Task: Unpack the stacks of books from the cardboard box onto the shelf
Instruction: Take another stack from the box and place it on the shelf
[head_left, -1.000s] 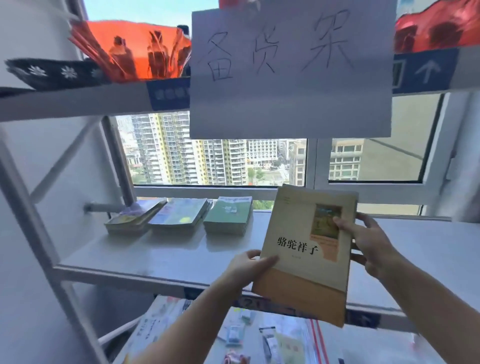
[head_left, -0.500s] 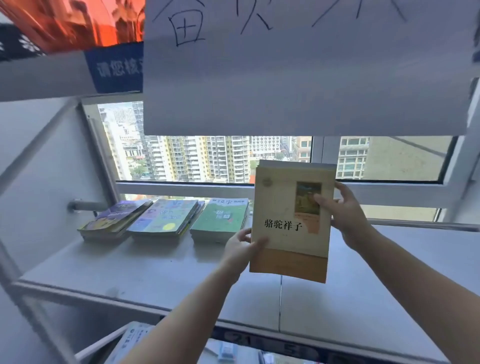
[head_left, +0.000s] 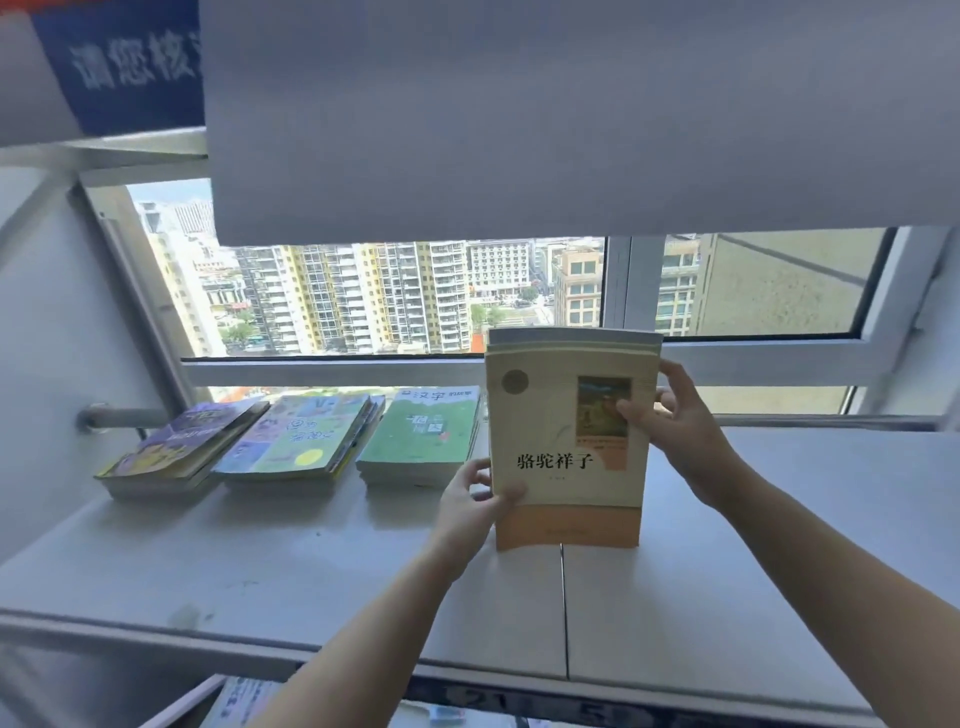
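Observation:
I hold a stack of beige books (head_left: 561, 415) with an orange lower band, tilted up over the grey shelf (head_left: 311, 561), just right of the green pile. My left hand (head_left: 470, 501) grips its lower left edge. My right hand (head_left: 675, 426) grips its right edge, thumb on the cover picture. Three piles lie flat at the back left of the shelf: a dark purple one (head_left: 176, 447), a light blue and green one (head_left: 306, 434) and a green one (head_left: 426, 431). The cardboard box is out of view.
A large white paper sheet (head_left: 571, 119) hangs from the upper shelf and covers the top of the view. A window (head_left: 395, 296) lies behind the shelf. The shelf's white frame post (head_left: 47, 291) slants at left. The lower shelf holds printed items (head_left: 244, 701).
My hands carried the beige stack forward and deeper over the shelf, now beside the green pile. The view moved closer to the shelf and lower under the hanging sheet.

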